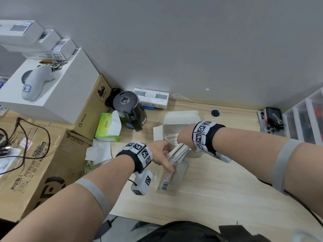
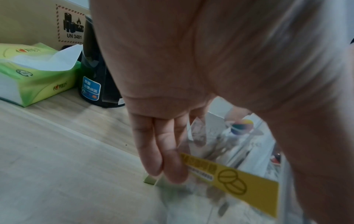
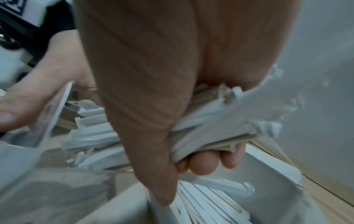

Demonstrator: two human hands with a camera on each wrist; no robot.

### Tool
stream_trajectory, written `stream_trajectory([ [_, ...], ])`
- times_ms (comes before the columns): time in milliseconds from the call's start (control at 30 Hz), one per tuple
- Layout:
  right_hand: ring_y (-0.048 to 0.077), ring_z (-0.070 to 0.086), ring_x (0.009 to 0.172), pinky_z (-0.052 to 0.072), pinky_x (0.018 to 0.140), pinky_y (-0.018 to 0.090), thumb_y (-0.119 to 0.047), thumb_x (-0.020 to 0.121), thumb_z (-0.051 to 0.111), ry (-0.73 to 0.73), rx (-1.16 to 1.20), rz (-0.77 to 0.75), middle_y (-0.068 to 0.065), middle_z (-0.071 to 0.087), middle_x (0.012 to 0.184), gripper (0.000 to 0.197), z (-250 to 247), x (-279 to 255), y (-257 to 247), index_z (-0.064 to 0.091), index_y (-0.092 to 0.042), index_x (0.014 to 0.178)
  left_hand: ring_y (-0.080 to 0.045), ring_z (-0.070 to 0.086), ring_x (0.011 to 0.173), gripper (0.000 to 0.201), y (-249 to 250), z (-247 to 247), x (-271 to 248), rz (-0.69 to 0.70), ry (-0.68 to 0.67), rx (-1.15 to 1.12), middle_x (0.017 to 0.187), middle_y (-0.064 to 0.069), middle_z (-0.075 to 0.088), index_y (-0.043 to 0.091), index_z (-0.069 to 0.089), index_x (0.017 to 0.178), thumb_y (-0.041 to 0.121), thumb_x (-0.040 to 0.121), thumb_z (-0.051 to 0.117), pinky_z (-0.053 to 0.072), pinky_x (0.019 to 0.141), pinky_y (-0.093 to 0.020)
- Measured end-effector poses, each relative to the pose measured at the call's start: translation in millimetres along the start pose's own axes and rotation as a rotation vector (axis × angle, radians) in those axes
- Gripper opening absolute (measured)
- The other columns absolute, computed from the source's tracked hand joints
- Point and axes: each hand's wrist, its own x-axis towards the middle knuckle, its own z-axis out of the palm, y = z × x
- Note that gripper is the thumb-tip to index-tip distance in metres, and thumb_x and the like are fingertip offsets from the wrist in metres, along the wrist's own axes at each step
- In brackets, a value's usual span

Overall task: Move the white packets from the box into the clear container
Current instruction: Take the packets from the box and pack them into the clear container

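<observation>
An open white box (image 1: 176,127) stands on the wooden desk with white packets (image 1: 170,137) lying inside it. Just in front of it is the clear container (image 1: 174,179), which has a barcode sticker and a yellow label (image 2: 239,184). My left hand (image 1: 161,155) holds the container's left wall, with the fingers (image 2: 162,151) flat on the outside and the thumb on the other side. My right hand (image 1: 185,138) grips a thick bundle of white packets (image 1: 180,149) over the container's far end. In the right wrist view, that bundle (image 3: 210,125) sits above the box (image 3: 268,174).
A black kettle (image 1: 129,110) and a green tissue pack (image 1: 108,126) stand to the left of the box. Cardboard cartons (image 1: 43,168) fill the left side. A clear drawer unit (image 1: 304,119) and a tray with keys (image 1: 272,117) sit at the right. A black cable (image 1: 307,212) crosses the desk's front right.
</observation>
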Motion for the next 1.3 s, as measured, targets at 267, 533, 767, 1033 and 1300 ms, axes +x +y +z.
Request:
stream_trajectory([
  [267, 0.013, 0.04, 0.054, 0.028, 0.045, 0.022, -0.013, 0.09, 0.066, 0.091, -0.037, -0.132, -0.003, 0.037, 0.067, 0.028, -6.4, -32.2, -19.8, 0.056, -0.012, 0.116, -0.024, 0.063, 0.116, 0.084, 1.4, -2.9, 3.8, -0.027, 0.002, 0.116, 0.118, 0.007, 0.052, 0.018, 0.049, 0.132, 0.038, 0.064, 0.095, 0.054, 0.099, -0.039],
  [533, 0.018, 0.049, 0.068, 0.033, 0.046, 0.023, -0.027, 0.085, 0.071, 0.061, -0.031, -0.068, -0.002, 0.049, 0.072, 0.022, -19.9, -39.1, -2.4, 0.061, -0.01, 0.094, -0.007, 0.061, 0.103, 0.09, -1.5, -3.2, 9.2, -0.003, -0.025, 0.15, 0.116, 0.017, 0.058, 0.025, 0.049, 0.131, 0.042, 0.056, 0.096, 0.055, 0.097, -0.031],
  [767, 0.015, 0.043, 0.053, 0.037, 0.051, 0.026, -0.033, 0.08, 0.074, 0.115, 0.075, -0.095, -0.003, 0.048, 0.063, 0.034, -24.6, -40.6, 5.2, 0.048, -0.017, 0.065, -0.009, 0.063, 0.108, 0.092, -3.8, -3.2, 12.3, 0.012, -0.015, 0.136, 0.119, 0.014, 0.061, 0.023, 0.052, 0.132, 0.042, 0.053, 0.096, 0.054, 0.1, -0.034],
  [1033, 0.013, 0.044, 0.051, 0.031, 0.043, 0.025, -0.042, 0.079, 0.075, 0.158, 0.114, -0.124, -0.004, 0.047, 0.062, 0.035, -8.8, -26.5, -15.0, 0.057, -0.013, 0.077, -0.013, 0.064, 0.105, 0.083, 1.0, -2.4, 14.9, 0.05, 0.03, 0.12, 0.116, 0.009, 0.065, 0.021, 0.055, 0.128, 0.037, 0.058, 0.095, 0.053, 0.097, -0.031],
  [1300, 0.013, 0.047, 0.055, 0.039, 0.049, 0.024, -0.037, 0.069, 0.083, 0.234, 0.304, -0.144, -0.006, 0.051, 0.065, 0.046, -2.2, -28.6, -15.5, 0.067, -0.009, 0.102, -0.015, 0.065, 0.108, 0.101, -3.5, 0.6, 14.9, 0.038, 0.05, 0.114, 0.119, 0.008, 0.066, 0.024, 0.054, 0.129, 0.054, 0.04, 0.092, 0.054, 0.099, -0.037],
])
